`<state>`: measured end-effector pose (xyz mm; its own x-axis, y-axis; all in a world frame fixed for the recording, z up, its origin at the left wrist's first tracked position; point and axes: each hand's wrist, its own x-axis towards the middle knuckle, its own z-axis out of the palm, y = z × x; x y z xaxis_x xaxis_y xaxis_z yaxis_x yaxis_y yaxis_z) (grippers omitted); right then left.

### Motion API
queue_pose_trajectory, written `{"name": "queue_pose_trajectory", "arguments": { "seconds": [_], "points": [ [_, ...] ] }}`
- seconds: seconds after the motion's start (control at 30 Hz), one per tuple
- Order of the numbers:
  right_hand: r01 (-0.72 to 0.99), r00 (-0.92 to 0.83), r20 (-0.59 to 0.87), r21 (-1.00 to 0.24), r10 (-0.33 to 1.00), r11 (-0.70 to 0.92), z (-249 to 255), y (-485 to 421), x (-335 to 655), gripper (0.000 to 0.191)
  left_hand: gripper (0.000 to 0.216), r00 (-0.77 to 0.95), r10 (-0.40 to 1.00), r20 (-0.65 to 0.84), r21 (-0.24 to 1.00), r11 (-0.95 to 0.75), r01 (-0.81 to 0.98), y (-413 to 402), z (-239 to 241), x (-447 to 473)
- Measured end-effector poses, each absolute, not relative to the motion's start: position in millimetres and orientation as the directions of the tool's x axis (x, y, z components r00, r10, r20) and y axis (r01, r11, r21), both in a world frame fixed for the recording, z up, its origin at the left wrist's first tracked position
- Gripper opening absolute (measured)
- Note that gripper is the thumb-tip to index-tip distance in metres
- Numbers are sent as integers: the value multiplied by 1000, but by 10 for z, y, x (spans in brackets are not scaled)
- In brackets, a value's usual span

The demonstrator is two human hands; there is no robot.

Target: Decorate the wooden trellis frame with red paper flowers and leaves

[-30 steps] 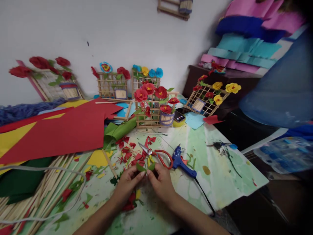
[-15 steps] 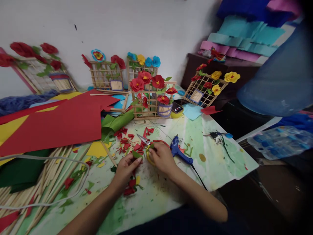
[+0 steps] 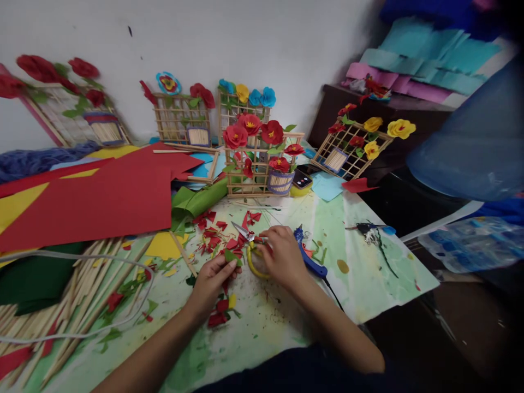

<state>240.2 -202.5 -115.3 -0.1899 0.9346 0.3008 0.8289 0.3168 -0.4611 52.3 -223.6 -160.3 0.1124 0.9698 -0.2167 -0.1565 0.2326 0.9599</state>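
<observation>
My left hand is closed, pinching a small green paper leaf between thumb and fingertips. Just right of it, my right hand has its bent fingers closed at the handles of a pair of scissors. One yellow handle loop shows below the fingers, and the blades point up and left over the table. My hand covers most of the other handle. Red paper scraps lie around the blades. A blue glue gun rests right beside my right hand.
Bamboo-stick trellises with paper flowers stand along the back. Large red paper sheets and wooden sticks cover the left side. A white cable loops over the sticks. Keys lie near the table's right edge.
My right hand has shifted from near the leaf onto the scissors' handles, its fingers now farther from my left hand. The left hand still pinches the leaf. The view has turned slightly left.
</observation>
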Motion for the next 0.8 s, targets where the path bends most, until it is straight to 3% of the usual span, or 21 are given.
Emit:
{"name": "queue_pose_trajectory", "arguments": {
  "seconds": [0.13, 0.33, 0.63, 0.8],
  "points": [
    [893, -75, 428, -373, 900, 252, -1117, -2208, 2858, 27, 27, 90, 977, -192, 971, 203, -126, -2225, -1599, 515],
    [955, -70, 294, -257, 953, 150, -1458, -2388, 3311, 41, 25, 20, 978, -206, 968, 207, -143, -2213, -1563, 548],
    [934, -127, 240, -298, 962, 198, -1557, -2365, 3363, 31, 28, 29, 976, -216, 951, 217, -220, -2208, -1576, 535],
    [924, 7, 289, -368, 957, 105, -1432, -2442, 3480, 35, 25, -20, 977, -211, 954, 201, -223, -2199, -1588, 551]
  ]
}}
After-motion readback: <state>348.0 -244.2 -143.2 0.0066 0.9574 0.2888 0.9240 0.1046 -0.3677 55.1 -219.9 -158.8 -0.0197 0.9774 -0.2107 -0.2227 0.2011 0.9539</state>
